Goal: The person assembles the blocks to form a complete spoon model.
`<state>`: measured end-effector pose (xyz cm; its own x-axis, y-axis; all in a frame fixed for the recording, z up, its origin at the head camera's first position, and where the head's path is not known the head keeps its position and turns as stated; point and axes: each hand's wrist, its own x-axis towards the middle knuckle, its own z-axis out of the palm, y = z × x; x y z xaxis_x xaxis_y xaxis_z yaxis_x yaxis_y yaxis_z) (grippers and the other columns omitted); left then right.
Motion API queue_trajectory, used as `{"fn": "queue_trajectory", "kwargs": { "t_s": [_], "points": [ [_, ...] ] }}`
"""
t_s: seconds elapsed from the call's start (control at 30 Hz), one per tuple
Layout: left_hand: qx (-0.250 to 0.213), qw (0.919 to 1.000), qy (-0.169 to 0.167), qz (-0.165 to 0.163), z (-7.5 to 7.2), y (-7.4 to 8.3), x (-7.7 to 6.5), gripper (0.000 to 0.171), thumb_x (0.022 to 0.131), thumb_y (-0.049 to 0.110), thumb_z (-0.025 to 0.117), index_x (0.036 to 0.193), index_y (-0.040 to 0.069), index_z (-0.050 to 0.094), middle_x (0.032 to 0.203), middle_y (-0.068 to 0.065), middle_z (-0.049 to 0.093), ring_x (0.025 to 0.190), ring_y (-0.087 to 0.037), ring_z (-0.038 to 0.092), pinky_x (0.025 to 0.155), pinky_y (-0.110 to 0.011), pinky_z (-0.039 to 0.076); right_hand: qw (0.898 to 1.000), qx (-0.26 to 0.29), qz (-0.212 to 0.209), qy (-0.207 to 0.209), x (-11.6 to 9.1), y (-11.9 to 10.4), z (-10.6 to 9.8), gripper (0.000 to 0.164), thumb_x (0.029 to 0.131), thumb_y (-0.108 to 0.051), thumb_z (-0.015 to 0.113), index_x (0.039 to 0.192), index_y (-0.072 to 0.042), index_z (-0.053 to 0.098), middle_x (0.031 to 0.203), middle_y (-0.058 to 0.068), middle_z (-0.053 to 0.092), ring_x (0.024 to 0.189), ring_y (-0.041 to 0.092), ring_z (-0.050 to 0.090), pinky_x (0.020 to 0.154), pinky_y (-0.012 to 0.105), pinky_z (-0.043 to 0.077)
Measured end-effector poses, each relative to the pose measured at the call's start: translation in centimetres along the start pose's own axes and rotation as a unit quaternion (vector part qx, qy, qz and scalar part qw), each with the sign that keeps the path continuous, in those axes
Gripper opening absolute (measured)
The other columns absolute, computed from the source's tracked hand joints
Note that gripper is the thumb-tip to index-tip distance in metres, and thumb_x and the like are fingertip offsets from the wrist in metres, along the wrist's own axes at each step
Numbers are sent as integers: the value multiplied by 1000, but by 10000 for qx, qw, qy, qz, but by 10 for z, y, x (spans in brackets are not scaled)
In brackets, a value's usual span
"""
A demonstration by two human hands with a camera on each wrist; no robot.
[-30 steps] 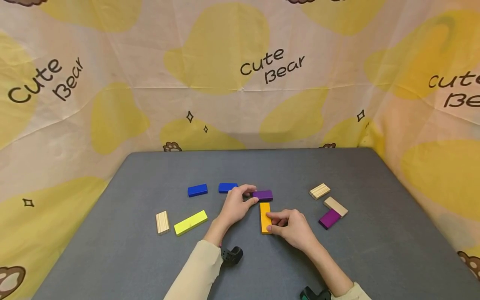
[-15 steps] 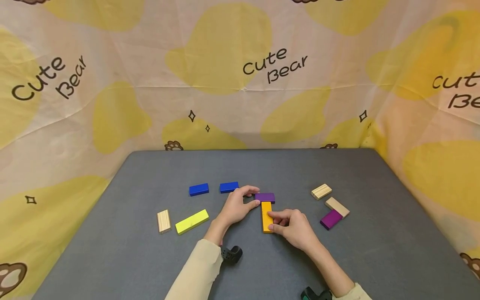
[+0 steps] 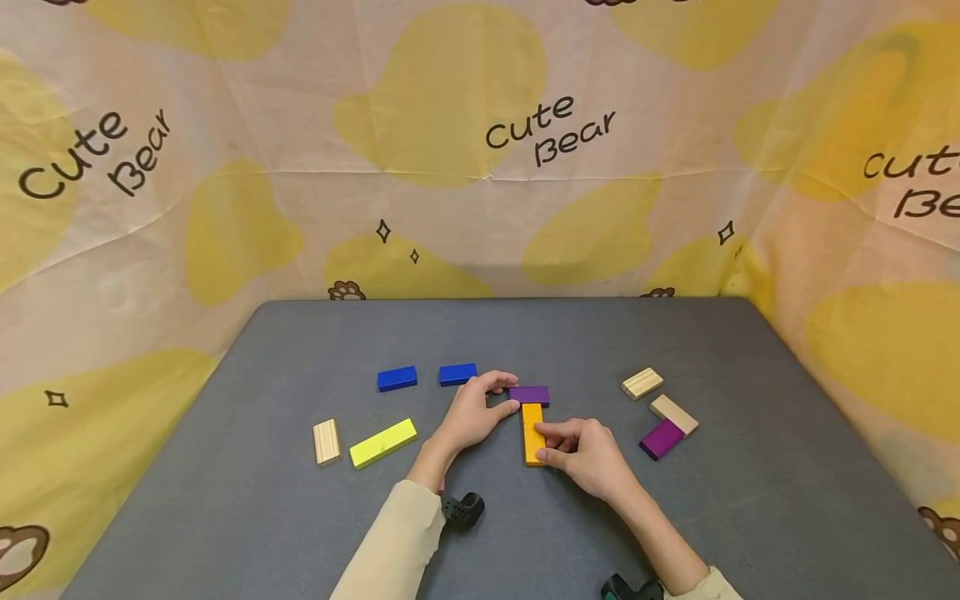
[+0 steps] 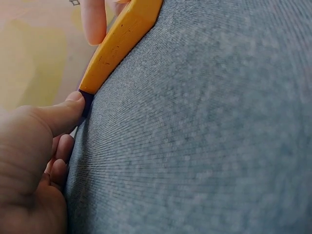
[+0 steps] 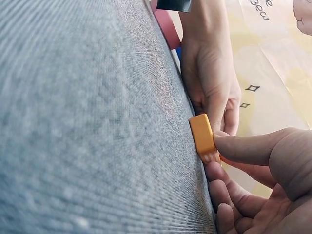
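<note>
Mid-table, an orange block (image 3: 533, 435) lies lengthwise, its far end meeting the near long side of a purple block (image 3: 534, 395) that lies crosswise. My left hand (image 3: 471, 414) pinches the purple block's left end, thumb in front and fingers behind. In the left wrist view the thumb presses on the purple block (image 4: 87, 103), right where the orange block (image 4: 119, 46) touches it. From the right, my right hand (image 3: 588, 457) holds the orange block between thumb and fingertips. The right wrist view shows that thumb against the end of the orange block (image 5: 202, 134), other fingers curled beside it.
Two blue blocks (image 3: 397, 378) lie behind and left of the left hand. A yellow-green block (image 3: 383, 443) and a plain wood block (image 3: 326, 442) are at left. At right, a purple block (image 3: 662, 439) touches a wood block (image 3: 674, 415); another wood block (image 3: 642, 383) lies behind.
A second ago a small gap stood between the orange and purple blocks; it has closed and they now touch. Both hands have kept their hold, and the last half second shows almost no movement.
</note>
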<state>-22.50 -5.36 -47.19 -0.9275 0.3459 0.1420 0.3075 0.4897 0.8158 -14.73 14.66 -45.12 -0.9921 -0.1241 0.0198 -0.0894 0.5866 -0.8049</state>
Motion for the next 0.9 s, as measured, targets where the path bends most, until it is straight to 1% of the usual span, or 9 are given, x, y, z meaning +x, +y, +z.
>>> {"fn": "queue_trajectory", "kwargs": {
  "t_s": [0.5,0.9],
  "points": [
    [-40,10000,-7,26,0,0,-1,32,93,16,70,124,12,65,118,2,65,111,-19,55,99,-42,41,9999,64,86,-3,0,-2,0,32,77,-6,84,108,-11,78,76,-5,60,69,15,52,58,26,42],
    [-82,9999,-100,-25,-1,-1,-1,33,94,18,70,126,13,65,119,3,63,112,-19,53,99,-42,40,10000,59,29,-37,0,-1,-1,32,77,-8,84,109,-11,78,77,-5,60,70,15,52,58,27,43]
  ]
}}
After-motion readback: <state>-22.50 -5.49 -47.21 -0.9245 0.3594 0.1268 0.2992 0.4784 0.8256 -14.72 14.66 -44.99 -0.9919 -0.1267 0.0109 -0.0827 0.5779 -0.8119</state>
